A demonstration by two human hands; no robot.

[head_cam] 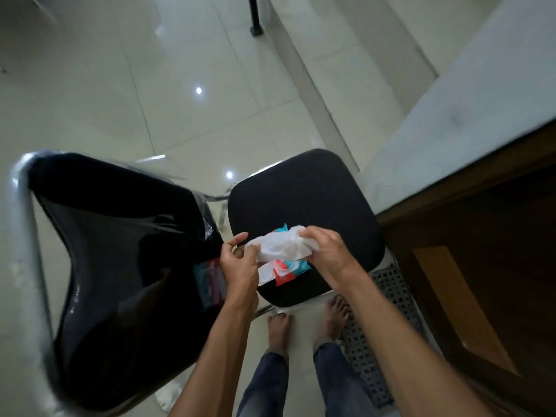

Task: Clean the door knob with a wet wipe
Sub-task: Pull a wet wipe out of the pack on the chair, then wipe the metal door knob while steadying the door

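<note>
Both forearms reached in from the bottom edge, bare, above two bare feet (307,328) and the cuffs of blue jeans (301,383) on the pale tiled floor (150,85). Left hand (239,266) pinched the near-left corner of a white wet wipe (279,246) between thumb and fingers; fingers were curled, thumb raised. Right hand (323,251) was closed over the wipe's right end, knuckles up. Wipe was stretched and crumpled between the two hands, held just above the pack.

Wipe pack (288,267), red and teal with a pale flap lid standing open, lay on the near-left part of a black padded chair seat (304,191). Seat rested on a metal frame; a perforated grey mat (385,326) lay on the floor beside the right foot.

Second black chair (120,266) with a glossy plastic-wrapped back and chrome tube frame stood to the left, touching or nearly touching the first; the gap could not be judged. A small red-and-blue label showed on it next to the left wrist.

Dark brown wooden door (481,266) filled the right side. Door knob was out of view. A black post (255,16) stood on the floor at top centre.
</note>
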